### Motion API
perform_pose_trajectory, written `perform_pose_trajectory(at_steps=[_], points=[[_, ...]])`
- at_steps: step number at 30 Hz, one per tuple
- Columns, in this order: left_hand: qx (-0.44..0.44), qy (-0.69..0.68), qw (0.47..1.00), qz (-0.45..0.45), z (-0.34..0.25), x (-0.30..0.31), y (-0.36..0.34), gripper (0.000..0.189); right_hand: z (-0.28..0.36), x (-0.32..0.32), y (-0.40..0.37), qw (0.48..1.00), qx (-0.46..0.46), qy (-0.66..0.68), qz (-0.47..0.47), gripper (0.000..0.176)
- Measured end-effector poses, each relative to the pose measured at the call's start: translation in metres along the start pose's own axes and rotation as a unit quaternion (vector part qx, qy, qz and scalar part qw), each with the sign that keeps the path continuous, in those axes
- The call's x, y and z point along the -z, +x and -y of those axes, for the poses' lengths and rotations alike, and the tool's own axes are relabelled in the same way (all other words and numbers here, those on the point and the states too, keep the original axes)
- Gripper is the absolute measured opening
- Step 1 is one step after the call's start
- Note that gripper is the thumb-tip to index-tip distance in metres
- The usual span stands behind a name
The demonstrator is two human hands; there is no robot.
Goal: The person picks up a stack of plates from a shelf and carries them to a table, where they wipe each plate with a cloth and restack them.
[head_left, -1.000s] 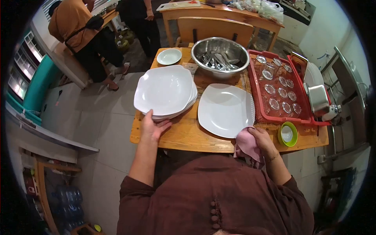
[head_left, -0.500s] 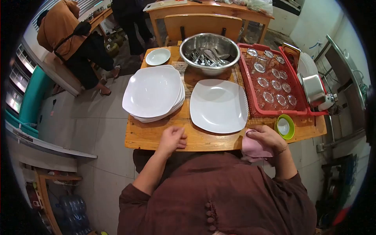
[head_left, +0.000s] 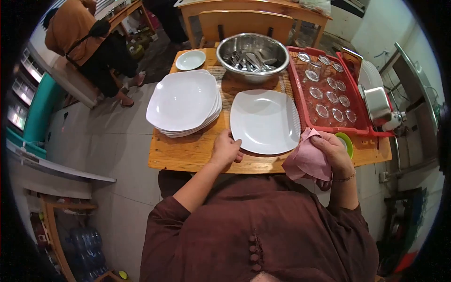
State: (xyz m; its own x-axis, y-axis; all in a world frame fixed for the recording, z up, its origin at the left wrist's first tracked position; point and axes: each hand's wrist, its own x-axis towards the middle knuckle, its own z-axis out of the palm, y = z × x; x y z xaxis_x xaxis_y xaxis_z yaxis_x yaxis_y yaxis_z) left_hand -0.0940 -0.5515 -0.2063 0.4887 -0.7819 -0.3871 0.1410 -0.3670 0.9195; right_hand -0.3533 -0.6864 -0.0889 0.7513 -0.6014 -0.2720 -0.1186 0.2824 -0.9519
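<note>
A square white plate (head_left: 265,121) lies on the wooden table in front of me. My left hand (head_left: 226,149) is at its near left corner, thumb on the rim and fingers curled at the edge, partly hidden. In my right hand (head_left: 334,152) is a pink cloth (head_left: 307,160), bunched between thumb and fingers and hanging down by the plate's near right corner. To the left stands a stack of white plates (head_left: 183,101). A green bowl (head_left: 346,142) with a white one inside is partly covered by my right hand.
Behind the plate sits a steel bowl (head_left: 252,77) of spoons and forks. A red basket (head_left: 300,101) holds several upturned glasses. A small white dish (head_left: 190,60) is at the back left of the table (head_left: 188,160). A person in an orange top (head_left: 77,35) stands at far left.
My left hand has moved right and forward to the plate's edge. My right hand has lifted the pink cloth slightly, and the cloth has spread out more.
</note>
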Motion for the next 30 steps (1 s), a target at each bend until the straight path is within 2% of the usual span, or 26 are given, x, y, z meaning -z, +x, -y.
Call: perform_pose_trajectory(at_steps=[1,2,4,6,8,10,12,15,17,18,19,21,22,24,25,26,27,28,29,30], points=[[-0.005,0.078,0.997,-0.021,-0.001,0.004,-0.004,0.038,0.000,-0.003,0.004,1.000,0.008,-0.005,0.007,0.027],[-0.083,0.188,0.978,-0.035,0.001,0.011,-0.007,0.035,0.000,-0.007,0.008,1.000,0.015,-0.010,0.013,0.027],[-0.230,0.398,0.886,-0.063,-0.006,0.034,-0.019,0.031,-0.002,-0.015,0.015,0.999,0.023,0.007,0.022,0.028],[-0.207,0.321,0.922,-0.059,-0.052,0.062,-0.052,0.032,0.000,-0.023,0.023,0.999,0.012,0.038,0.029,0.030],[-0.186,0.277,0.915,-0.225,-0.090,0.091,-0.068,0.037,0.003,-0.032,0.030,0.997,-0.006,0.070,0.020,0.032],[-0.253,0.407,0.794,-0.373,-0.093,0.140,-0.047,0.042,0.004,-0.041,0.042,0.996,0.008,0.084,-0.012,0.034],[-0.129,0.520,0.741,-0.405,-0.090,0.173,-0.029,0.049,0.012,-0.051,0.056,0.991,0.045,0.122,-0.019,0.036],[-0.045,0.470,0.784,-0.403,-0.068,0.198,-0.001,0.056,0.040,-0.076,0.077,0.972,0.132,0.197,0.001,0.040],[-0.157,0.504,0.720,-0.449,-0.044,0.203,0.023,0.056,0.074,-0.107,0.087,0.952,0.222,0.208,-0.015,0.042],[-0.212,0.516,0.683,-0.471,-0.039,0.204,0.029,0.057,0.087,-0.119,0.096,0.949,0.262,0.174,0.004,0.042],[-0.183,0.515,0.717,-0.432,-0.041,0.202,0.029,0.056,0.098,-0.130,0.106,0.943,0.301,0.139,0.025,0.042],[-0.123,0.508,0.778,-0.350,-0.045,0.195,0.028,0.054,0.107,-0.147,0.134,0.946,0.319,0.020,0.057,0.040],[-0.097,0.526,0.779,-0.327,-0.044,0.190,0.026,0.052,0.106,-0.158,0.156,0.938,0.342,-0.058,0.026,0.038],[-0.051,0.559,0.776,-0.288,-0.047,0.184,0.023,0.048,0.104,-0.189,0.175,0.895,0.412,-0.141,0.100,0.035],[-0.089,0.546,0.771,-0.315,-0.044,0.190,0.026,0.040,0.098,-0.200,0.180,0.915,0.331,-0.169,0.161,0.032],[-0.118,0.469,0.805,-0.345,-0.049,0.198,0.025,0.038,0.081,-0.206,0.215,0.892,0.302,-0.243,0.231,0.033],[-0.143,0.387,0.832,-0.370,-0.051,0.207,0.023,0.035,0.072,-0.216,0.213,0.807,0.353,-0.423,0.214,0.040],[-0.166,0.303,0.853,-0.391,-0.052,0.212,0.022,0.033,0.062,-0.225,0.211,0.686,0.408,-0.574,0.184,0.053],[-0.236,0.270,0.818,-0.451,-0.049,0.214,0.020,0.028,0.056,-0.225,0.214,0.722,0.339,-0.561,0.221,0.052],[-0.243,0.261,0.822,-0.444,-0.050,0.213,0.014,0.028,0.050,-0.225,0.218,0.752,0.269,-0.544,0.257,0.051]])
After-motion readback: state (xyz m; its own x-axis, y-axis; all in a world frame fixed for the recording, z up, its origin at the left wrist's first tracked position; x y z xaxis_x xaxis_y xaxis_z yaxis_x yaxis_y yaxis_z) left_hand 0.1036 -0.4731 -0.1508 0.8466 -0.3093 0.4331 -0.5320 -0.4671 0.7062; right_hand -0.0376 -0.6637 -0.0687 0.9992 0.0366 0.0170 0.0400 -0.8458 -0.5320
